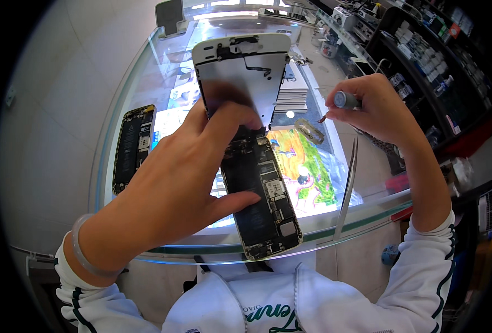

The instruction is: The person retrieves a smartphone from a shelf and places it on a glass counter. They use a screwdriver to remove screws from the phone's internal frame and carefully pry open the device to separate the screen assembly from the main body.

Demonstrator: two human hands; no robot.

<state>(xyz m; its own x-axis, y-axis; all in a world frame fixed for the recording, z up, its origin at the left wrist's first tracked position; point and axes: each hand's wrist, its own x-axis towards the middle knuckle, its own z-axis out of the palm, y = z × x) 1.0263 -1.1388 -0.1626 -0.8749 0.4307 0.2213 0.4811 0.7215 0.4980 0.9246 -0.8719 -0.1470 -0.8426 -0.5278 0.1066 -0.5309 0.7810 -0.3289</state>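
Note:
An opened smartphone body [285, 222] lies near the counter's front edge, its black battery and circuit board showing. Its screen panel [240, 80] stands up from the far end, inner side toward me. My left hand [182, 161] grips the phone at this joint, thumb on the battery and fingers at the panel's lower edge. To the right, my right hand [382, 108] is closed round a small screwdriver [344, 100] with a grey handle, held above the counter. A thin razor blade [309, 132] lies between that hand and the phone. Metal tweezers [346, 191] rest near the right front edge.
Another opened phone body [130, 147] lies at the left on the glass counter [168, 250]. Behind the screen panel is a stack of white boxes [293, 91]. A colourful picture [312, 183] shows under the glass. Dark shelves [423, 61] with small goods stand at the right.

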